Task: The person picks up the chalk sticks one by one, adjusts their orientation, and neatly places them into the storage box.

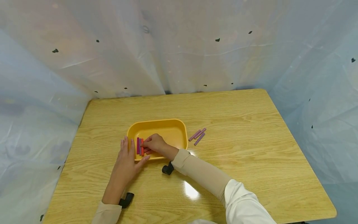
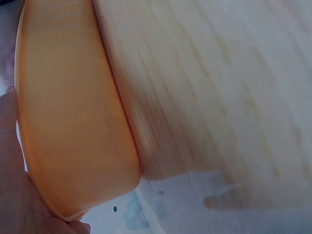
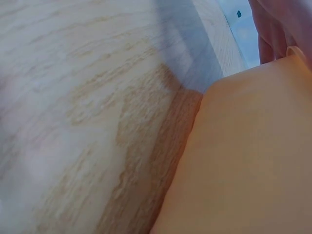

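Note:
A yellow tray [image 1: 182,137] stands on the wooden table. Inside its left end, a magenta stick [image 1: 138,145], a purple stick [image 1: 140,149] and a red stick [image 1: 142,151] lie side by side, chalk-like in shape. With bent fingers my right hand [image 1: 155,144] pinches the red stick, reaching in over the near rim. My left hand [image 1: 127,160] rests on the tray's left near corner, fingers extended along the left side and thumb at the near rim. In the left wrist view, its fingers lie along the rim of the tray [image 2: 78,112]. The tray wall [image 3: 243,156] fills much of the right wrist view.
Three light purple sticks [image 1: 199,138] lie on the table [image 1: 237,140], right of the tray. Black wrist-camera pieces show under both wrists. A pale, dark-spotted curtain [image 1: 179,46] hangs behind the table's far edge and at both sides.

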`<action>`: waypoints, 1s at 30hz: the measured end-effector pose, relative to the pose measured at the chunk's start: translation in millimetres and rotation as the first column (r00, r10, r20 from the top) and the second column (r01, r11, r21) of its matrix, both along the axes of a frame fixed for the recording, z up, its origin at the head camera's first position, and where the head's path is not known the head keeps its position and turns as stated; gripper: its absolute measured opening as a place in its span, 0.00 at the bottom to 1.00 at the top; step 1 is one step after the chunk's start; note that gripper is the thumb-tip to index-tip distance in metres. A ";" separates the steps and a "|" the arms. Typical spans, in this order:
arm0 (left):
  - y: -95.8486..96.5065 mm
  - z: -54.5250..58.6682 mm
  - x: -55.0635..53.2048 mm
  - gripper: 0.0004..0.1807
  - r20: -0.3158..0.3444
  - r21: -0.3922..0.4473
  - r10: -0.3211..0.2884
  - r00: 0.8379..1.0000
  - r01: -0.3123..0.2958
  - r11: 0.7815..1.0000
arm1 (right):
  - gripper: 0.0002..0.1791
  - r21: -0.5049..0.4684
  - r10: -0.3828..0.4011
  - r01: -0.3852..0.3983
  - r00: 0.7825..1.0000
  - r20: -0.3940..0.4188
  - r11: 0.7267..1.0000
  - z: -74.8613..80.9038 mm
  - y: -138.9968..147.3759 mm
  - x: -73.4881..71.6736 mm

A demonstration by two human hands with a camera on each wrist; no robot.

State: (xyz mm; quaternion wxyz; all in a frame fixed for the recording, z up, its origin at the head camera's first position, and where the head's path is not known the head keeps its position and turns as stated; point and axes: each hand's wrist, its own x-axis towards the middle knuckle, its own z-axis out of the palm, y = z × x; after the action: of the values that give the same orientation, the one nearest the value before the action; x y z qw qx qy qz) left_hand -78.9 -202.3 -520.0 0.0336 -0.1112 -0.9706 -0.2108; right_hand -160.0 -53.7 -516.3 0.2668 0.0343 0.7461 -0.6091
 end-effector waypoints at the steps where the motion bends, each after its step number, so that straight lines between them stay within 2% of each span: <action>1: 0.0 0.3 0.2 0.54 -0.001 0.001 0.000 1.000 0.000 1.000 | 0.07 0.002 0.000 0.000 1.000 -0.001 1.000 -0.1 -0.1 0.0; 21: -0.1 1.0 1.3 0.54 -0.006 -0.015 -0.001 1.000 0.001 1.000 | 0.07 -0.016 0.020 -0.020 1.000 0.008 1.000 2.7 1.1 1.2; 23: -0.4 0.3 1.2 0.54 0.000 -0.011 0.000 1.000 0.000 1.000 | 0.07 -0.030 -0.007 0.007 1.000 0.011 1.000 2.7 1.2 1.2; 28: -0.3 -1.3 0.4 0.54 0.004 -0.008 0.006 1.000 -0.006 1.000 | 0.10 -0.065 -0.134 0.136 0.991 0.024 0.989 3.5 3.0 -1.3; 30: -0.1 -1.1 0.4 0.54 0.002 -0.009 0.007 1.000 -0.007 1.000 | 0.11 -0.071 -0.157 0.159 0.987 0.027 0.985 4.5 3.9 -1.7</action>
State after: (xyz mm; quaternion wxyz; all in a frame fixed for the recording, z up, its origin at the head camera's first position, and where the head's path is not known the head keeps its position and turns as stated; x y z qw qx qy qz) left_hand -78.6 -202.4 -521.0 0.0331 -0.1080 -0.9719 -0.2065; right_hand -161.7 -49.8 -511.8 0.2267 0.0903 0.7154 -0.6548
